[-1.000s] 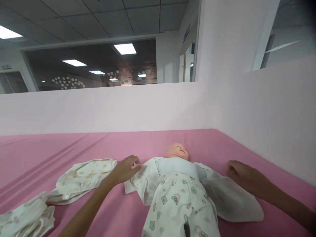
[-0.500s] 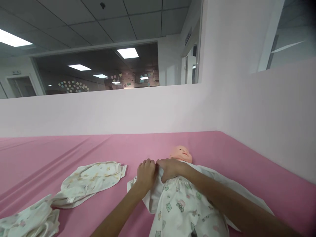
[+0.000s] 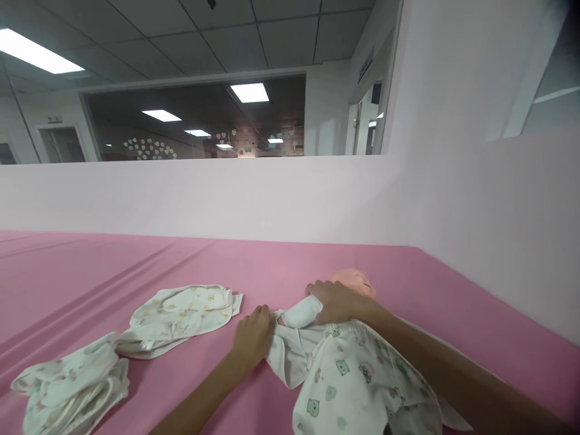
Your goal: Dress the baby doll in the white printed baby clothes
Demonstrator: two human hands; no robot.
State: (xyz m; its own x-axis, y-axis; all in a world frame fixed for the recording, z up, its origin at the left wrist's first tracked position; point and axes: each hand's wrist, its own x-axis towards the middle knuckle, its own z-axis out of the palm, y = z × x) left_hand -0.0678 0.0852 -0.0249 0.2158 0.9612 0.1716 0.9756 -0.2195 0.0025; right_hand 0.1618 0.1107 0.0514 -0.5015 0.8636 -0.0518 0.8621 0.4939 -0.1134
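Observation:
A baby doll (image 3: 355,281) lies on its back, its head partly behind my right hand. It wears a white top whose sleeve (image 3: 301,313) covers the arm stretched toward the left. My left hand (image 3: 254,338) is closed on the white cloth at the end of that sleeve, where a bit of the doll's skin-coloured hand shows. Around the upper part of the sleeved arm, by the shoulder, my right hand (image 3: 338,301) is closed. Printed baby trousers (image 3: 362,377) with small bear figures cover the doll's lower body, below my right forearm.
Two folded printed baby garments lie to the left: one with yellowish prints (image 3: 181,317) farther back, one crumpled (image 3: 77,383) nearer. The pink sheet (image 3: 190,260) reaches a white wall (image 3: 254,199) behind and on the right. Windows stand above the wall.
My left hand has moved left and down, away from my right hand, drawing the sleeve end out. My right hand has shifted to the doll's upper arm. The view has turned slightly left.

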